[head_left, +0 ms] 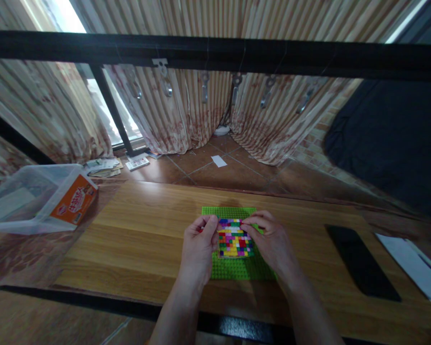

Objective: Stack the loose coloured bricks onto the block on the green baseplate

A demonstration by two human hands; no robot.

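Note:
A flat block of many-coloured toy bricks (233, 242) rests over a green studded baseplate (242, 270). At its left edge is my left hand (197, 247), thumb and fingers closed together. A bit of red, seemingly a toy brick (200, 230), shows between those fingers. My right hand (271, 237) reaches in from the other side, its fingertips pinched over the block's upper right corner. Something small and red appears at these fingertips, and they hide part of that corner.
Both hands work above a wooden board (136, 239). To the right lie a black phone-like slab (362, 262) and white paper (413, 263). A clear plastic bin (32, 225) with an orange label stands left. A dark bar (215, 52) with hanging hooks crosses beyond.

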